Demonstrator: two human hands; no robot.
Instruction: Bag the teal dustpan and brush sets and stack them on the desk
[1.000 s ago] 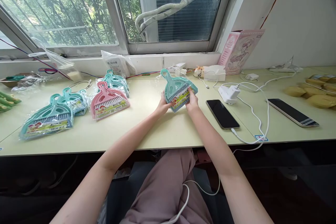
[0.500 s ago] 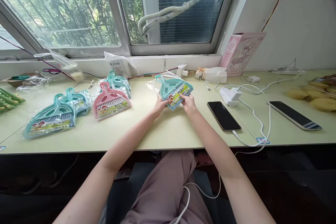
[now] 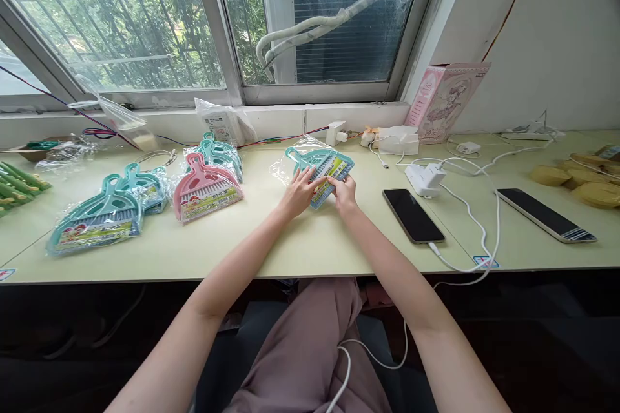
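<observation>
A teal mini dustpan and brush set [image 3: 325, 164] in a clear plastic bag lies flat on the pale green table [image 3: 310, 245], handle pointing up and left. My left hand [image 3: 299, 191] rests palm down on its near left part with fingers spread. My right hand [image 3: 345, 191] pinches its near right corner at the printed label.
To the left lie a pink bagged set [image 3: 206, 188] and several teal ones [image 3: 97, 216]. A black phone [image 3: 413, 213] on a white cable [image 3: 477, 232] lies right of my hands, then a charger [image 3: 423, 177], a second phone [image 3: 546, 214], yellow packets [image 3: 588, 190]. A pink box [image 3: 445, 100] leans on the wall.
The teal set was held tilted above the table; it has come down and lies flat. My left hand went from gripping its edge to pressing on top.
</observation>
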